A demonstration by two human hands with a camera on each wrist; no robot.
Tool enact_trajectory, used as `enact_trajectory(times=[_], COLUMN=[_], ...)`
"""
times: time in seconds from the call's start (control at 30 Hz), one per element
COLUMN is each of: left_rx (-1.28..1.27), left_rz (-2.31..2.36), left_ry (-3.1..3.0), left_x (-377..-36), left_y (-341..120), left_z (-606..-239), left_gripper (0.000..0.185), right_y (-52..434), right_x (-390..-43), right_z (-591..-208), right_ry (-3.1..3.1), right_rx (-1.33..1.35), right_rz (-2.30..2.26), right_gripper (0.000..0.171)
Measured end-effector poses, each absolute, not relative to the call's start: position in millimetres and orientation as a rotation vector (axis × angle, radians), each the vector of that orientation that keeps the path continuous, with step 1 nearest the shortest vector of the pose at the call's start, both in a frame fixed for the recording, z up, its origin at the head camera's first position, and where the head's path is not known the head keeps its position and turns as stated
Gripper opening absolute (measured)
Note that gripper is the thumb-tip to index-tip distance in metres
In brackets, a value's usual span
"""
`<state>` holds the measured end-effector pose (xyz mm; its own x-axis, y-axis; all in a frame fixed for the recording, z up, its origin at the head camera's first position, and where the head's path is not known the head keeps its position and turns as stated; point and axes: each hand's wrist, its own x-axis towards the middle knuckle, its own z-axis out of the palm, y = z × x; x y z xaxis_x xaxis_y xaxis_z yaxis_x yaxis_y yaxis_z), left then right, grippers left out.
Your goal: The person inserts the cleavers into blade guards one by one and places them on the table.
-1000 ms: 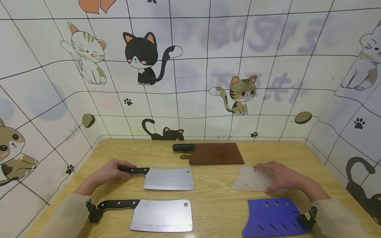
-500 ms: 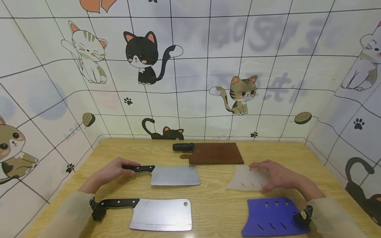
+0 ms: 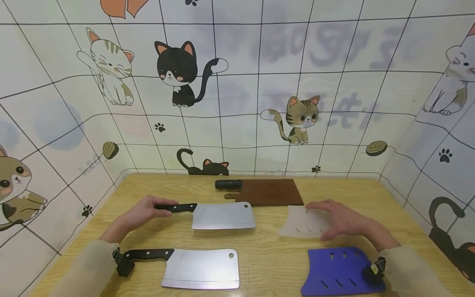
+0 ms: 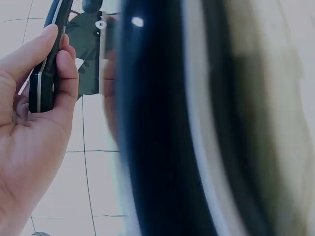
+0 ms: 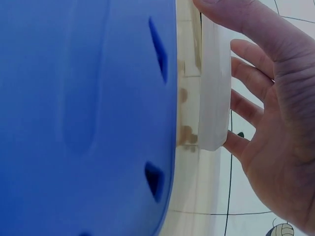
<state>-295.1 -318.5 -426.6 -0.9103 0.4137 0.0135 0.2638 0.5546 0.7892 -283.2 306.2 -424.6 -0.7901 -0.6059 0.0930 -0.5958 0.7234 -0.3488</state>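
My left hand (image 3: 146, 212) grips the black riveted handle of a cleaver (image 3: 224, 216), held with its broad metal blade pointing right. In the left wrist view, thumb and fingers close round that cleaver handle (image 4: 47, 78). My right hand (image 3: 346, 220) holds a translucent white blade cover (image 3: 304, 220) with slots, thumb on the near edge and fingers on the far one. The white cover (image 5: 214, 88) shows edge-on in the right wrist view. A gap separates the blade's tip from the cover.
A second cleaver (image 3: 202, 268) lies on the wooden table (image 3: 267, 255) at the front left. Front right lies a blue slotted blade cover (image 3: 337, 270). At the back is a brown sheath-like piece (image 3: 271, 192) with a dark handle (image 3: 228, 184). Cat-patterned walls (image 3: 241, 90) surround the table.
The left hand has moved the cleaver right and upward, and its blade has tilted slightly. The right hand has shifted the white cover left, narrowing the gap between them.
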Motion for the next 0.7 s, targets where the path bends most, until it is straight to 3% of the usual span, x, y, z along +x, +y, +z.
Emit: enact_trajectory(times=[0.7], left_rx=[0.584], left_rz=[1.388], left_ry=[2.633], left_x=[-292], left_y=[-284], left_z=[-412], left_gripper=[0.039], right_y=[285], right_x=[-280], right_z=[-422], right_ry=[2.847], right_rx=[-1.052], right_rz=[-0.704], right_gripper=[0.088])
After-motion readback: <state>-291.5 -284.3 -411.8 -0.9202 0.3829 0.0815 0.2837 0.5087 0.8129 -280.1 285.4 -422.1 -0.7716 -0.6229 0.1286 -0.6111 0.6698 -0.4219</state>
